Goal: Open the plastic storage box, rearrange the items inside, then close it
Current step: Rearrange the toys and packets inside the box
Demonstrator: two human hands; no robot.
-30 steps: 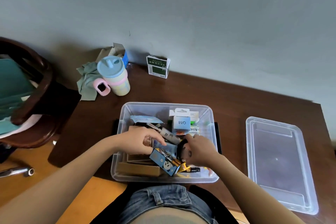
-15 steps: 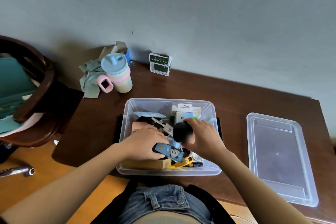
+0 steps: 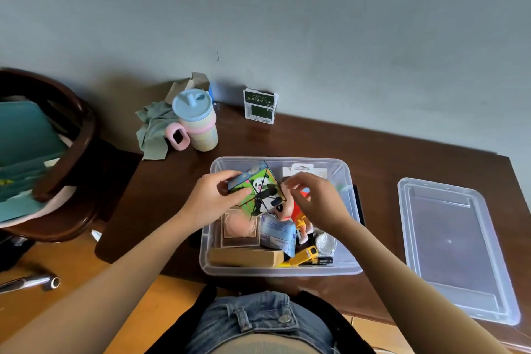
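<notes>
Presently: left hand (image 3: 211,201) grips a panda-print cube (image 3: 260,191) lifted above the open storage box (image 3: 349,266), likely to free space beneath. Right hand (image 3: 317,204), just beside it, pinches a cartoon figurine (image 3: 300,220). Lid (image 3: 457,250) lies on the surface, well right of that hand.

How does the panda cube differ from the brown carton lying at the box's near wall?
The panda cube is colourful, printed with a panda; the brown carton is plain. The cube is roughly cubic; the carton is long and flat. The left hand holds the cube tilted above the contents; the carton lies untouched along the near wall of the box. Both are within the box's outline.
</notes>
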